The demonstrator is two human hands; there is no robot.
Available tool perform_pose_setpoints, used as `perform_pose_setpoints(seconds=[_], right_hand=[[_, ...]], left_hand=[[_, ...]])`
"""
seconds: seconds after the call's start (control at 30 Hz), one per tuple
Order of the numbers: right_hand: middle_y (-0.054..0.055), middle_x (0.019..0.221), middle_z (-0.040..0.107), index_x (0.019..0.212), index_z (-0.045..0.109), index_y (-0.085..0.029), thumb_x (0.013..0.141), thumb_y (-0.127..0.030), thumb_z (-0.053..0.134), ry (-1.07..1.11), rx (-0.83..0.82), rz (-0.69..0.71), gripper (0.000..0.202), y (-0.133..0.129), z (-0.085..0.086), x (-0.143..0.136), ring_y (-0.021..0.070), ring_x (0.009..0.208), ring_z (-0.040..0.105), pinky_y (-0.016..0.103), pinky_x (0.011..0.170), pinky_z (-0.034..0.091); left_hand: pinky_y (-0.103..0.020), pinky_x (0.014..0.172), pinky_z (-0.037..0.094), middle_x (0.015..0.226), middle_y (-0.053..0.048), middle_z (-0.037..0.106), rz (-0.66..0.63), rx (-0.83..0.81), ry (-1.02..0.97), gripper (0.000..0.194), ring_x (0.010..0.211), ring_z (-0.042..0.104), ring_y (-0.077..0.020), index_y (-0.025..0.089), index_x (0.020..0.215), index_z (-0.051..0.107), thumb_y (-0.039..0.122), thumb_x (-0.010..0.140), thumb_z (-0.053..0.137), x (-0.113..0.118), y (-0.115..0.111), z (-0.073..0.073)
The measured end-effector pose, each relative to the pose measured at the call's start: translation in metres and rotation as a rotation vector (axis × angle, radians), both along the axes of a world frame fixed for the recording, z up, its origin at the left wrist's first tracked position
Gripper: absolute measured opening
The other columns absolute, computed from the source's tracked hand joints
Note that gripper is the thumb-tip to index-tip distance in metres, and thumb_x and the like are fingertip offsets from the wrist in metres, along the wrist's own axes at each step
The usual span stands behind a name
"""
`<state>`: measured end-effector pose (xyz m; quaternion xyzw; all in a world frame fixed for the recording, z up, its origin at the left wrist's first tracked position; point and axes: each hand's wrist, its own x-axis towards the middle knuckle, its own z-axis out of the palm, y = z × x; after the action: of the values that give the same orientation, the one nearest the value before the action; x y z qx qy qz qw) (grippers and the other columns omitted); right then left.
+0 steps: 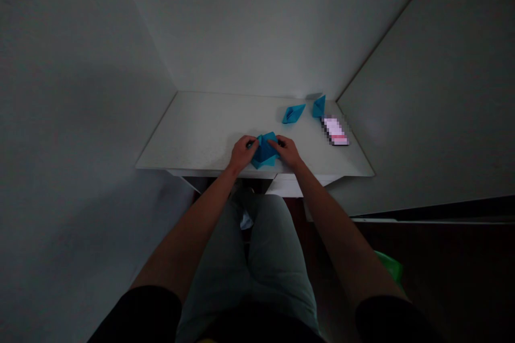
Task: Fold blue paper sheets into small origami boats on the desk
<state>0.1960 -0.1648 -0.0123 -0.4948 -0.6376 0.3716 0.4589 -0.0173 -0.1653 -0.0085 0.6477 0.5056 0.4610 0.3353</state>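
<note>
Between my hands, near the front edge of the white table, is a partly folded sheet of blue paper (pixel 265 151). My left hand (pixel 242 152) grips its left side with the fingers closed on it. On the opposite side my right hand (pixel 287 151) pinches the paper's upper right part. The sheet stands up in folds, with a lighter layer showing below a darker one. Behind it lies a folded blue paper boat (pixel 293 113), and another blue folded paper piece (pixel 319 106) stands farther right.
A phone (pixel 335 131) with a lit, blurred screen lies at the right of the white table (pixel 193 128). Walls border the table at the back, left and right. A drawer front (pixel 287 186) shows beneath the front edge. Something green (pixel 389 267) is low on the right.
</note>
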Motion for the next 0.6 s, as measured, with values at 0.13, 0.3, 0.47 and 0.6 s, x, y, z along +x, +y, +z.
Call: perform_pose_setpoints(seconds=[0.13,0.3,0.47,0.6], right_hand=[[0.000,0.075,0.063,0.083,0.070,-0.024,0.091,-0.077,0.067,-0.082,0.049,-0.115,0.054,0.002,0.000,0.000,0.0194,0.073,0.055,0.033,0.070,0.046],[0.000,0.077,0.063,0.085,0.068,-0.023,0.091,-0.076,0.067,-0.027,0.068,-0.117,0.054,0.005,-0.005,0.003,0.0190,0.075,0.056,0.033,0.072,0.046],[0.001,0.084,0.066,0.093,0.066,-0.024,0.090,-0.079,0.067,0.154,0.090,-0.181,0.055,0.013,-0.013,0.008,0.0206,0.080,0.059,0.033,0.076,0.051],[0.004,0.096,0.072,0.102,0.067,-0.024,0.092,-0.074,0.069,0.276,0.142,-0.206,0.051,0.017,-0.016,0.011,0.0230,0.091,0.064,0.037,0.086,0.056]], left_hand=[[-0.033,0.097,0.055,0.099,-0.005,0.077,0.051,-0.122,-0.200,0.012,0.099,0.071,-0.0202,0.020,0.093,0.074,0.023,0.099,0.064,-0.001,0.005,0.002],[-0.029,0.087,0.054,0.080,0.001,0.065,0.150,-0.206,-0.511,0.021,0.083,0.066,-0.0168,0.021,0.081,0.060,0.028,0.101,0.061,-0.005,0.014,0.001],[-0.029,0.083,0.054,0.082,0.001,0.061,0.298,-0.216,-0.655,0.021,0.083,0.063,-0.0171,0.022,0.086,0.056,0.029,0.106,0.052,-0.011,0.018,-0.003],[-0.031,0.086,0.052,0.085,0.000,0.059,0.394,-0.152,-0.527,0.024,0.086,0.060,-0.0194,0.023,0.087,0.056,0.034,0.108,0.050,-0.015,0.018,-0.012]])
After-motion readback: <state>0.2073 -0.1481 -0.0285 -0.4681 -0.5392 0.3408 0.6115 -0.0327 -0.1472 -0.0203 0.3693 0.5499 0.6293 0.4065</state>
